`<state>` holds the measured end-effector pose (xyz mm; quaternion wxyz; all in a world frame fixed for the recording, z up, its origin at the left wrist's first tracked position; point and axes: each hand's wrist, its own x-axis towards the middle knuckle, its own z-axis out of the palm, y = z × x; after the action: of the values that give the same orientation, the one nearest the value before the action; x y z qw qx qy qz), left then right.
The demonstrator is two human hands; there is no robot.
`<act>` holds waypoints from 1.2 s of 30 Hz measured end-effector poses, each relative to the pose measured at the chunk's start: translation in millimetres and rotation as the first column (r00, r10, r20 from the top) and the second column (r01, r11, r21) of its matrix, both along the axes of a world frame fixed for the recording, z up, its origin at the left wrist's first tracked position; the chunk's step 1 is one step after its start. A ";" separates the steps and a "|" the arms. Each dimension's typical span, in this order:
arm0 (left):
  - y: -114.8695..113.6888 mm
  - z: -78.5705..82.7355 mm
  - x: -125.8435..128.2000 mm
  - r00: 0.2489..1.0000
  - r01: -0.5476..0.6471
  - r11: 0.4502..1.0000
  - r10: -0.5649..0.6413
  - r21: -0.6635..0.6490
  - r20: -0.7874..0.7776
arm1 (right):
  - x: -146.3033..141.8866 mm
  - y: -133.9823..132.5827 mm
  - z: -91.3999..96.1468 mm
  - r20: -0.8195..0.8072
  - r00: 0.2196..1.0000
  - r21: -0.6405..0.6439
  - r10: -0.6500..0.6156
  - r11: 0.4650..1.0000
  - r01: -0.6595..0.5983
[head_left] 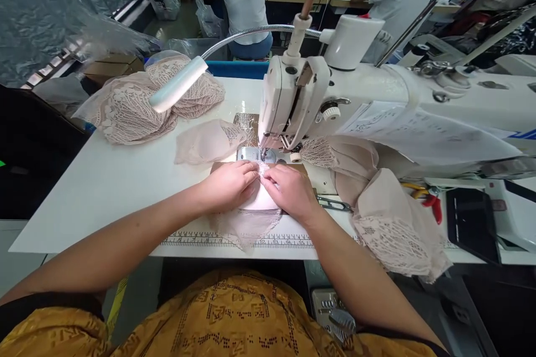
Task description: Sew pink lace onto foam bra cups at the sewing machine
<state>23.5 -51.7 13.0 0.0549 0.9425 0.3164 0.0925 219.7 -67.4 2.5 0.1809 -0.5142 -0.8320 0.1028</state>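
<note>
We've got our left hand (228, 185) and right hand (291, 192) palm-down, fingers bent, pinching the lace piece (251, 223) flat on the bench (104, 178) at 6 o'clock of the needle (263, 154), so fingertips this close might get jabbed, or the lace could pucker.

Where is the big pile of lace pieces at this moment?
In the head view, the lace pile lies at the far left of the table, under the lamp, left of the sewing machine.

left hand (228, 185) palm down, fingers bent | right hand (291, 191) palm down, fingertips meeting
</note>
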 end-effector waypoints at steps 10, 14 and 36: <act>18.3 1.6 -12.0 0.996 -0.025 0.997 0.019 -0.068 -0.086 | -4.1 3.7 4.9 0.152 0.988 -0.055 -0.033 0.998 0.042; 25.5 1.9 -12.5 0.996 -0.002 0.997 -0.005 -0.078 -0.089 | -4.8 3.8 5.5 0.186 0.982 -0.060 -0.042 0.997 0.054; 54.9 13.7 -20.2 0.966 0.153 0.981 -0.173 -0.116 -0.190 | -4.1 7.1 4.0 0.164 0.984 -0.062 -0.074 0.994 0.085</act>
<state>3.4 3.2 26.7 0.0779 0.9659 0.2459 -0.0230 215.6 -60.3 6.6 0.0989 -0.5596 -0.8188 0.0821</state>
